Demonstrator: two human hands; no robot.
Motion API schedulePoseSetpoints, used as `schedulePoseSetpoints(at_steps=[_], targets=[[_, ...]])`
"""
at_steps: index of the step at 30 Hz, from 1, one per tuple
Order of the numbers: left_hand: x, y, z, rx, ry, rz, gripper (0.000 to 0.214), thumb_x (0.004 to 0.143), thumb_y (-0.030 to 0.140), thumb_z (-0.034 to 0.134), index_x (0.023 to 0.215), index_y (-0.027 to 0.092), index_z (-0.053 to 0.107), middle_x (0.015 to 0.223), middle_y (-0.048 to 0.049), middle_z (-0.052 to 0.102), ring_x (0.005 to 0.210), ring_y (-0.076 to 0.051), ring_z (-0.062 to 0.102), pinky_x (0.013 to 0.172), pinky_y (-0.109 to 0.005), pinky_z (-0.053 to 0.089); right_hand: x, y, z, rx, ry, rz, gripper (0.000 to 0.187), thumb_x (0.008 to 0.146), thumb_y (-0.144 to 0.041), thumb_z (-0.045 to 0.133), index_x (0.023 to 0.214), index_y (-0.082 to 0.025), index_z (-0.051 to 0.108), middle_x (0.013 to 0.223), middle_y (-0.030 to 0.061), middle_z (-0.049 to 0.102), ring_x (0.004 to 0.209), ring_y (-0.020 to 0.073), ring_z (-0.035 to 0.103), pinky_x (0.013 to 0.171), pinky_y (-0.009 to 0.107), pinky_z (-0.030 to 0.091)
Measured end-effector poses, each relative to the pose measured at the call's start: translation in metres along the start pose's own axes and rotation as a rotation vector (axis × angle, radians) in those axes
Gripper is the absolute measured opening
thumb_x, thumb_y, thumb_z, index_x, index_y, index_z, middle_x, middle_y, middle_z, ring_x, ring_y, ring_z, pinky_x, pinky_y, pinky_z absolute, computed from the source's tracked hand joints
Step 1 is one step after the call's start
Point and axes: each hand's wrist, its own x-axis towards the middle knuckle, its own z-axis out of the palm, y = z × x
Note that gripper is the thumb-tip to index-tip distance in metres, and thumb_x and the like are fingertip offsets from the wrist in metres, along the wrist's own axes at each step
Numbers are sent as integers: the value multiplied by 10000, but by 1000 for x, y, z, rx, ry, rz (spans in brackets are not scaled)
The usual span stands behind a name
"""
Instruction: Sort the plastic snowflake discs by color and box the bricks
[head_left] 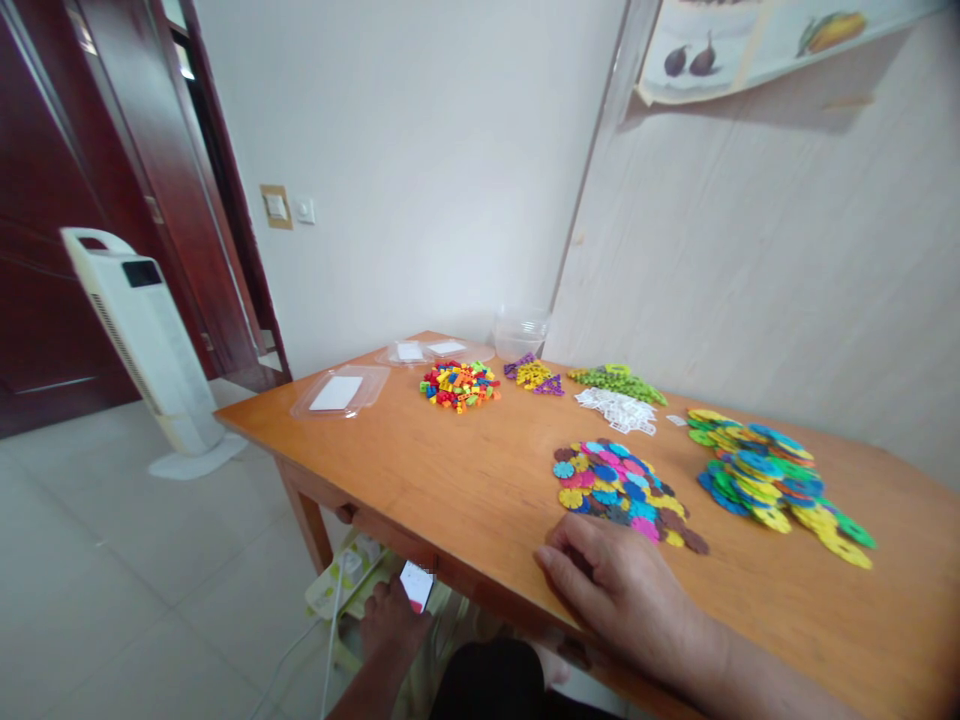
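Observation:
Below the table's front edge, my left hand is closed on a phone with a lit, mostly white screen. My right hand rests on the wooden table near the front edge, its fingers loosely curled and nothing visible in them. Just beyond it spreads a pile of small multicoloured notched discs. To the right lie bigger yellow, green and blue flower-shaped discs, stacked loosely.
Farther back are small coloured building pieces, purple and yellow pieces, green pieces, white pieces, a clear bowl and clear lids with white cards. A low stool with cables stands under the table's edge.

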Motion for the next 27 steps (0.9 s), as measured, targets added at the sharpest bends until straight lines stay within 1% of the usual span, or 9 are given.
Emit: schedulePoseSetpoints(at_steps=[4, 7, 12, 18, 27], targets=[[-1, 3, 1, 10, 22, -9, 562, 700, 309, 629, 1230, 147, 534, 1209, -172, 590, 1153, -355, 542, 913, -438, 422, 0, -1, -1, 6, -5, 4, 265, 966, -376, 445, 829, -215, 603, 790, 30, 667, 726, 168, 612, 642, 275, 415], [-1, 6, 1, 11, 30, -10, 542, 730, 321, 630, 1234, 151, 528, 1237, -180, 587, 1161, -359, 539, 914, -442, 418, 1, -1, -2, 8, -7, 5, 269, 965, -379, 444, 828, -214, 605, 789, 31, 670, 722, 167, 611, 640, 274, 417], [-3, 6, 3, 36, 53, 29, 548, 780, 322, 607, 1281, 125, 503, 1233, -179, 605, 1160, -348, 544, 911, -434, 422, 2, -1, -1, 5, -7, 8, 260, 963, -374, 453, 833, -214, 612, 794, 25, 670, 723, 163, 608, 645, 274, 417], [-2, 1, 7, 53, 50, 41, 539, 828, 331, 598, 1327, 163, 483, 1280, -152, 610, 1197, -321, 534, 945, -409, 420, 0, 0, 0, 14, 3, -2, 256, 965, -371, 457, 831, -215, 609, 789, 19, 666, 717, 161, 606, 644, 272, 414], [0, -2, 9, 29, 25, 53, 633, 861, 332, 581, 1430, 135, 386, 1366, -146, 575, 1275, -298, 490, 1001, -374, 395, 1, 0, 0, 14, 2, -5, 248, 962, -365, 460, 826, -215, 603, 789, 18, 667, 726, 162, 613, 645, 271, 412]])
